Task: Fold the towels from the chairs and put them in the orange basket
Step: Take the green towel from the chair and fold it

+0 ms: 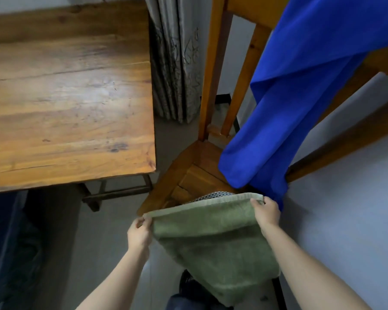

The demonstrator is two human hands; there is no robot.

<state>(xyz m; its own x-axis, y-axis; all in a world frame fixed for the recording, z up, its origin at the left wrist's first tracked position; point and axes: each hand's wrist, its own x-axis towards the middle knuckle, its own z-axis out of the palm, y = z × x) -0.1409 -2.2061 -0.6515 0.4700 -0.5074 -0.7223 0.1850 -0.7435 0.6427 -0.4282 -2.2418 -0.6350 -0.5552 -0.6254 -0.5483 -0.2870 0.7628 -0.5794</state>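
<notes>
A green towel (213, 240) hangs in front of me, held up by its top edge. My left hand (139, 233) pinches the top left corner and my right hand (266, 212) pinches the top right corner. Behind it stands a wooden chair (193, 173) with a blue towel (289, 97) draped over its backrest and down onto the seat. A checked cloth (213, 194) peeks out on the seat just behind the green towel's edge. No orange basket is in view.
A large wooden table (67, 97) fills the upper left. A patterned curtain (177, 59) hangs between table and chair. A pale wall (345, 198) is on the right. Grey floor (108, 242) lies below, with a dark fabric thing (7, 242) at the far left.
</notes>
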